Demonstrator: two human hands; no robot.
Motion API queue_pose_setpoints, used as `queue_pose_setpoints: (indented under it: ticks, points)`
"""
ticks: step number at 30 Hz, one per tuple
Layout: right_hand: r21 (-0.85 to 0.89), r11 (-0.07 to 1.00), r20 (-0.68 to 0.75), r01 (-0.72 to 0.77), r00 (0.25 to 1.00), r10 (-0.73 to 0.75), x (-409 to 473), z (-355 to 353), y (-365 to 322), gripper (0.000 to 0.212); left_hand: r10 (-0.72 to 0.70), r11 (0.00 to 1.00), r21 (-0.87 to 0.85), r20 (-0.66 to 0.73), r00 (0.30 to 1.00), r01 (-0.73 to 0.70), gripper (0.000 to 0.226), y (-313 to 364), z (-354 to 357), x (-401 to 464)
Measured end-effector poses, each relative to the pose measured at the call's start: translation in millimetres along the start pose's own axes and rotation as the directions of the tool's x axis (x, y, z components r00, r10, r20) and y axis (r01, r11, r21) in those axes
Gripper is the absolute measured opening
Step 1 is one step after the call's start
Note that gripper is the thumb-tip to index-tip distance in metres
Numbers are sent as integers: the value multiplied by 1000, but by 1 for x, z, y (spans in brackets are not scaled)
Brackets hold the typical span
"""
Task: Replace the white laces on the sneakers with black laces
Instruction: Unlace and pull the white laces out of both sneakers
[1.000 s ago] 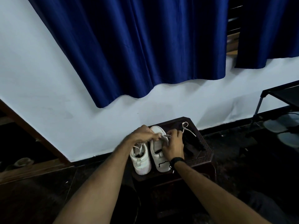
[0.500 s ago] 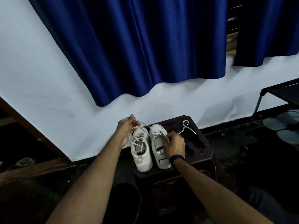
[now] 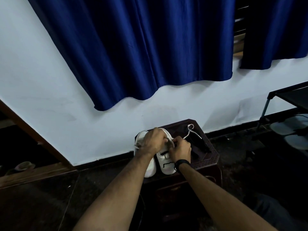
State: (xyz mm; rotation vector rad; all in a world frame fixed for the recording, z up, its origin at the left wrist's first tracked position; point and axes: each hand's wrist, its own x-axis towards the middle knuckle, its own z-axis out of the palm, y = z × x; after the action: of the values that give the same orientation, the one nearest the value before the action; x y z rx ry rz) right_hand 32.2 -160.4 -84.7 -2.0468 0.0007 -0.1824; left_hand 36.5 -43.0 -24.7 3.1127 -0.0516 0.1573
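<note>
Two hands work at a white lace on one sneaker.
Left hand (image 3: pixel 154 141) and right hand (image 3: pixel 180 150) pinch the white lace (image 3: pixel 170 140) over the right sneaker (image 3: pixel 165 161); black laces (image 3: pixel 199 144) lie just right of the grip.

I see the curtain (image 3: pixel 133 52) at 12 o'clock as blue cloth with a soft satin sheen along its folds. The wall (image 3: pixel 41 90) behind it looks matt, painted, faintly scuffed. At 6 o'clock the sneakers (image 3: pixel 164 165) read as smooth white, leather-like, slightly glossy. Their white laces (image 3: pixel 190 130) look like flat woven cloth. The stool (image 3: pixel 211 157) under them appears dark, textured along its rim. The wristband (image 3: pixel 182 163) is matt black.
</note>
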Motion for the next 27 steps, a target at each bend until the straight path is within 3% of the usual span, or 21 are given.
queue_pose_setpoints:
  ticks: [3, 5, 8, 11, 13, 14, 16, 19, 22, 24, 25, 27]
  points:
    - [14, 1000, 0, -26, 1000, 26, 0, 1, 0, 11, 56, 996, 70, -119, 991, -48, 24, -8, 8, 0]
    - [7, 999, -5, -34, 999, 34, 1, 2, 0, 11, -33, 997, -76, -306, 951, 10, 22, -16, 0, -2]
    - [3, 1000, -19, -21, 1000, 21, 1, 4, 0, 17, -385, 906, -369, -511, 768, 208, 17, -32, -37, -5]
    - [2, 1000, -24, 1, 1000, -1, 1, 6, 0, 24, -670, 738, -526, -492, 556, 423, 18, -58, -58, -11]
    - [2, 1000, -25, 3, 1000, -3, 1, 5, 1, 26, -778, 628, -533, -406, 480, 567, 19, -71, -49, -17]
    - [7, 1000, -30, 6, 1000, -6, 1, 5, 1, 27, -786, 618, -485, -374, 492, 618, 20, -73, -40, -20]
    - [15, 1000, -38, 11, 999, -11, 0, 4, 1, 29, -702, 712, -360, -344, 623, 603, 30, -68, -22, -25]
    - [19, 1000, -35, 13, 999, -12, 0, 5, 1, 27, -432, 902, -186, -391, 813, 390, 51, -47, -7, -24]
    - [7, 1000, -39, 25, 999, -25, 1, 5, 2, 27, -221, 968, -162, -205, 953, 190, 46, -24, 0, -11]
    - [-53, 998, -20, 25, 999, -26, 1, 5, 1, 22, -223, 973, -88, -99, 970, 214, 42, -15, 7, -8]
    - [-102, 995, -4, 19, 1000, -19, 1, 4, -2, 18, -238, 971, -38, -122, 964, 235, 33, -13, 11, -10]
    - [-262, 958, 30, 119, 993, -115, 6, 3, -6, 32, -248, 966, 10, -219, 944, 257, 22, -12, 22, -21]
